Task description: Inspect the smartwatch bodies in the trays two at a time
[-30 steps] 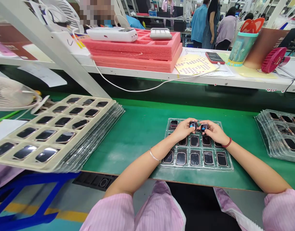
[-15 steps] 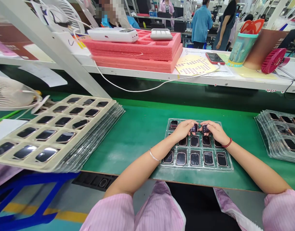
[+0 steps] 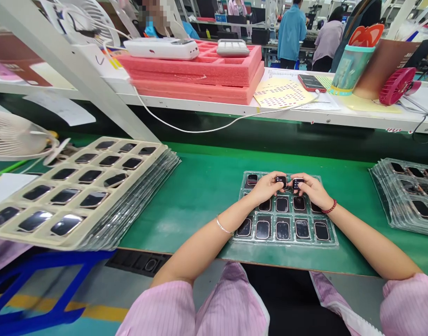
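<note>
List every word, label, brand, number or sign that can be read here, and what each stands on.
No text is readable.
Left hand, left watch: screen marks too small.
Right hand, right watch: screen marks too small.
Brown container: pale print, too small.
Yellow sheet: rows of marks, illegible.
Blue sign, background: blurred.

Tabletop point(image 3: 200, 196): green | foam blocks point(image 3: 193, 77): pink-red | cup point(image 3: 353, 70): teal, yellow-banded at its base | small fan point(image 3: 396, 87): magenta | sleeves point(image 3: 161, 308): were pink, finely striped | left-hand stack's top tray point(image 3: 74, 186): was cream | beaded bracelet point(image 3: 330, 207): showed dark red | hanging cable point(image 3: 196, 131): white
</note>
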### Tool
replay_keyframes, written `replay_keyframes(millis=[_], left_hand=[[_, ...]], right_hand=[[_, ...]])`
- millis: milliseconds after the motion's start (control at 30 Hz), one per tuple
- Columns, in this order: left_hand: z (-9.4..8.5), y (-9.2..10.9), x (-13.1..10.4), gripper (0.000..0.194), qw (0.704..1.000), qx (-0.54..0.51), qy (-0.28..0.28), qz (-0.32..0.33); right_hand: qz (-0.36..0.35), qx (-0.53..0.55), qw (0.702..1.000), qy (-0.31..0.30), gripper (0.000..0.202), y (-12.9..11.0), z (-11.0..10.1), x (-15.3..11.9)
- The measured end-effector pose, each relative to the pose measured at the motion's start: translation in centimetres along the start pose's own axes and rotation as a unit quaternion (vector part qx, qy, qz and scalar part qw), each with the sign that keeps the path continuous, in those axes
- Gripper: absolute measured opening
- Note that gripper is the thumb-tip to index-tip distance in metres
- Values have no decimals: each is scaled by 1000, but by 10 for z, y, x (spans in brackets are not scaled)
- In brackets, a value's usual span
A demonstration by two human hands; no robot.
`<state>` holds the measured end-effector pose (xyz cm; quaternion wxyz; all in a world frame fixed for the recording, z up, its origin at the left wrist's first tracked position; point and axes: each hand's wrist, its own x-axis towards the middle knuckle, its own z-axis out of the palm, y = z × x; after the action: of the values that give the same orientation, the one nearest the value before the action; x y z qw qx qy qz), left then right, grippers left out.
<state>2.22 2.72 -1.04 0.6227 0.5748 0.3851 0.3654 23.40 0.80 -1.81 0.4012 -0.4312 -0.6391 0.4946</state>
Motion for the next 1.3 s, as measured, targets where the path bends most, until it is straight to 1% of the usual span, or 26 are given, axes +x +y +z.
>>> replay_keyframes(millis=[67, 133, 367, 467, 600, 700, 867, 1067, 1300], left_hand=[[0, 0, 0, 47, 1000, 2, -2, 5], [0, 0, 0, 48, 1000, 1, -7, 4], [-1, 0, 0, 52, 1000, -2, -24, 11], [-1, 0, 0, 48, 1000, 7, -24, 11], [-2, -1, 1, 35, 1000, 22, -16, 5], [-2, 0, 1, 30, 1000, 27, -13, -2], [-4, 2, -1, 30, 999, 34, -20, 1], [-4, 2, 0, 31, 999, 34, -15, -7], [-4, 3, 0, 34, 999, 48, -18, -5]], right_hand=[[-4, -10, 1000, -3, 42, 0, 1, 0], [-2, -15, 1000, -7, 47, 1, 1, 0], [-2, -7, 1000, -15, 50, 0, 0, 0], [-3, -4, 1000, -13, 47, 1, -1, 0], [0, 3, 1000, -3, 34, 4, 0, 1], [4, 7, 1000, -8, 30, 5, 1, 2], [10, 11, 1000, -15, 28, 6, 2, 4], [14, 13, 1000, -12, 26, 7, 3, 5], [26, 24, 999, -17, 26, 5, 4, 5]])
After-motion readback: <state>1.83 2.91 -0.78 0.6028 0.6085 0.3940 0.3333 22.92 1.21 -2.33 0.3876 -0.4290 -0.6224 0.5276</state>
